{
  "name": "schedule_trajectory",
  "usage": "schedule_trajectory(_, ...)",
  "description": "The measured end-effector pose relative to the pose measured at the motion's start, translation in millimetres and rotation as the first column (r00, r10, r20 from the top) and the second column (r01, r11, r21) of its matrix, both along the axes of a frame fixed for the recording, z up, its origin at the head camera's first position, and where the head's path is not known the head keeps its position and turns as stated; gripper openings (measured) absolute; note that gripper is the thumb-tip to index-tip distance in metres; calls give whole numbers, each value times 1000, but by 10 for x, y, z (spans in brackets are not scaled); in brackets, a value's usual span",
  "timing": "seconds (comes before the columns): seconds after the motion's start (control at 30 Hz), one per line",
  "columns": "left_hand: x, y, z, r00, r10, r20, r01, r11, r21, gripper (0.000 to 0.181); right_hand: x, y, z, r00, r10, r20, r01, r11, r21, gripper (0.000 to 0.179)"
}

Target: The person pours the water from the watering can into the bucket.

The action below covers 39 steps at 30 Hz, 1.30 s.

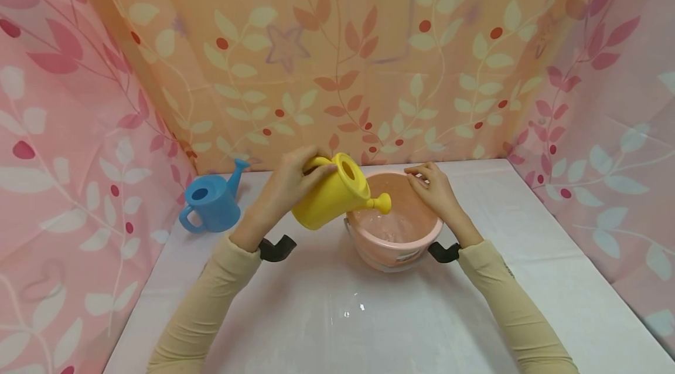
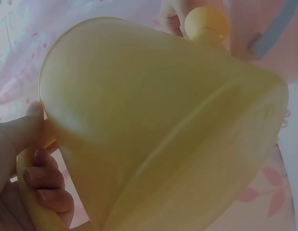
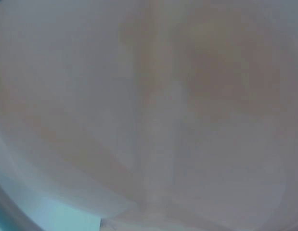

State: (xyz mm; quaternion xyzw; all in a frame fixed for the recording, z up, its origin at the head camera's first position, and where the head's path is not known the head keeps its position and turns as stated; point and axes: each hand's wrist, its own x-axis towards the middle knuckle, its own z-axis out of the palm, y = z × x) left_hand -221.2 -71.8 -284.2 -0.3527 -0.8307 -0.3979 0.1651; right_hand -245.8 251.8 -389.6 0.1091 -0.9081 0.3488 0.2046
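Observation:
My left hand (image 1: 297, 177) grips the handle of a yellow watering can (image 1: 329, 198). In the left wrist view its fingers (image 2: 52, 190) curl round that handle beside the large yellow body. The can tilts to the right, and its spout and round head reach over the left rim of a pink bucket (image 1: 369, 236). Rippled water shows inside the bucket. At the bucket's far right rim my right hand (image 1: 432, 186) holds the edge, fingers bent and thumb toward the inside. The right wrist view is blurred, filled by a pale surface.
A blue watering can (image 1: 213, 210) stands upright at the table's back left. Several water drops (image 1: 354, 306) lie on the white table (image 1: 337, 339) in front of the bucket. Leaf-patterned cloth (image 1: 337, 57) closes off the back and both sides.

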Motion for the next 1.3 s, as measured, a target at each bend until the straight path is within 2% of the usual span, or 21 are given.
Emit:
schedule_trajectory(0.23, -7, 11, -20, 999, 13, -44, -10, 998, 57, 25, 0, -4, 8, 1000, 2, 2, -2, 1000, -4, 20)
schedule_trajectory(0.53, 2, 22, -56, 998, 18, -52, -10, 991, 135, 24, -7, -3, 0, 1000, 2, -6, -2, 1000, -10, 20)
schedule_trajectory(0.73, -10, 35, -103, 997, 24, -69, -10, 979, 202, 27, -9, -4, -7, 1000, -2, 1, 2, 1000, -11, 20)
schedule_trajectory(0.87, -20, 48, -147, 993, 52, -108, -24, 969, 245, 27, -10, -3, -5, 1000, -2, 4, 2, 1000, -16, 21)
schedule_trajectory(1.07, -47, 69, -207, 978, 120, -171, -73, 964, 257, 24, 0, -12, 9, 1000, -1, -1, 1, 1000, -18, 21)
schedule_trajectory(1.3, -55, 64, -225, 975, 129, -181, -85, 969, 231, 24, 1, -11, 15, 1000, -2, 19, 2, 1000, -30, 21)
